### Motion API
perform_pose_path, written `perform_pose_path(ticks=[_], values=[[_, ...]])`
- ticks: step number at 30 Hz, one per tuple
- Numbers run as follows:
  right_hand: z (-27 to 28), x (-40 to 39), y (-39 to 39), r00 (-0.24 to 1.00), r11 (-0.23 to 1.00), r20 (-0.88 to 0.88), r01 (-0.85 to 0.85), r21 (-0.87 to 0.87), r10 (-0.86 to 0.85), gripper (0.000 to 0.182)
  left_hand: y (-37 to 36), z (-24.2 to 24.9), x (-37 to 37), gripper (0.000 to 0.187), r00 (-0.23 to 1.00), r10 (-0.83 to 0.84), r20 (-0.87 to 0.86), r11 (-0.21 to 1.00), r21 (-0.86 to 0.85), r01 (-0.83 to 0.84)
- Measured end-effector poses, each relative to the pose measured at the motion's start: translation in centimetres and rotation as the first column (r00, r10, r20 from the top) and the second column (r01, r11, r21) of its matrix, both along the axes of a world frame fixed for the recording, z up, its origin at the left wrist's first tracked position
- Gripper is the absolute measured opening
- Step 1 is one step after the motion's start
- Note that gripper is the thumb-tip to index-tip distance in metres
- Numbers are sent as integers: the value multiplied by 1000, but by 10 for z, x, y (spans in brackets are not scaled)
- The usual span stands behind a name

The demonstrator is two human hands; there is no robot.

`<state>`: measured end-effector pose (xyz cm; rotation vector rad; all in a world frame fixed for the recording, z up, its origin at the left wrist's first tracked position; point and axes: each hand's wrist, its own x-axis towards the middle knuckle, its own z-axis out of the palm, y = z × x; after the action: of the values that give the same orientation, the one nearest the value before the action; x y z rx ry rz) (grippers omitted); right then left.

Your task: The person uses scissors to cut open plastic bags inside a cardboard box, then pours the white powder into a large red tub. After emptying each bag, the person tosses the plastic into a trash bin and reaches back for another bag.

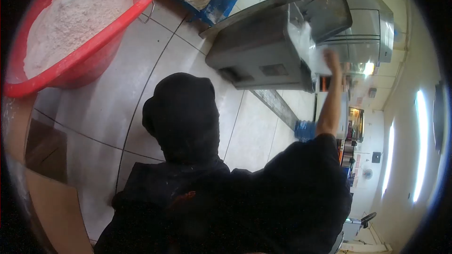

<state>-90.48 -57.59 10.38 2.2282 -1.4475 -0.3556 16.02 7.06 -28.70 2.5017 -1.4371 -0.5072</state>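
Observation:
My right arm, in a short black sleeve, stretches up the right side of the head view. At its end, my right hand (332,60) is blurred, beside the open mouth of a grey plastic bin (256,49). A clear plastic liner (303,42) hangs over the bin's rim, close to the hand. Whether the fingers touch or grip the liner I cannot make out. The bin's dark lid (329,16) is swung back. My left hand is out of sight. Black clothing (212,207) fills the lower middle.
The view is strongly tilted. A red tub (96,63) of white powder (77,21) stands at upper left, above white floor tiles (108,113). Cardboard (59,207) lies at lower left. A blue-edged stand (221,2) and a blue ribbed container (305,130) are near the bin.

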Motion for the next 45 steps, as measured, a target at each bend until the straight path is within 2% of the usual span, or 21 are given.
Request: perform_pose_path(ticks=[2,4,9,13,16,19,21,22,25,26,27,28,29,32,33,34,36,38,40,42,45], values=[[-41,-4,-3,967,936,-161,234,263,-196,23,3,0,1,58,1000,1,-11,1000,-9,-1],[-52,0,22,937,895,-251,315,315,-242,24,27,10,4,58,999,24,-37,999,-27,-25],[-30,118,55,968,967,-252,81,243,-18,27,82,101,-36,58,998,45,-39,996,-79,-48],[33,254,115,974,990,-183,-139,-10,135,31,65,95,-48,57,998,-19,-53,992,-127,12],[66,328,156,957,965,-150,-258,-40,250,34,18,114,-67,59,976,188,-113,958,238,-158],[58,381,173,946,938,-50,-309,157,320,38,-7,88,-53,56,982,158,103,908,376,-186],[40,431,203,959,882,285,-136,451,2,36,-26,67,-29,51,984,143,108,769,614,-179],[32,429,191,957,818,289,-191,543,32,37,-27,59,-22,49,984,143,108,679,713,-177],[5,421,170,925,771,323,-353,529,201,35,-24,49,-40,23,971,102,218,869,455,-193],[1,428,176,910,774,275,-409,484,309,32,-24,27,-36,25,965,105,240,867,453,-207],[-22,423,184,869,873,435,-387,297,237,23,-24,3,-25,28,965,173,197,874,421,-243],[-19,428,185,882,844,411,-391,367,229,25,-23,-9,-25,31,938,291,190,907,258,-334],[-15,438,185,897,810,386,-386,441,217,28,-22,-45,4,34,961,-155,228,840,542,7],[-15,455,193,897,794,406,-372,481,174,27,-17,-54,14,28,993,-84,80,993,-72,89],[-19,456,196,880,804,419,-410,432,223,24,-36,31,-18,31,996,-64,-59,978,195,74],[-22,460,200,862,811,427,-444,380,272,22,-39,55,-23,30,997,-18,-70,983,181,31],[-21,488,214,852,730,459,-480,488,253,21,-50,88,-28,34,993,68,-93,986,157,-53],[-24,504,225,818,673,458,-558,485,347,19,-41,122,-38,42,973,138,-187,990,3,-140],[-47,514,212,626,482,594,-776,408,505,20,-32,157,-64,44,946,253,-202,946,-155,-286],[-58,539,216,517,391,691,-851,350,505,21,-35,228,-102,43,844,404,-354,849,-199,-490],[-78,581,229,248,215,843,-963,162,477,20,-59,298,-151,38,780,368,-506,667,-440,-601]])
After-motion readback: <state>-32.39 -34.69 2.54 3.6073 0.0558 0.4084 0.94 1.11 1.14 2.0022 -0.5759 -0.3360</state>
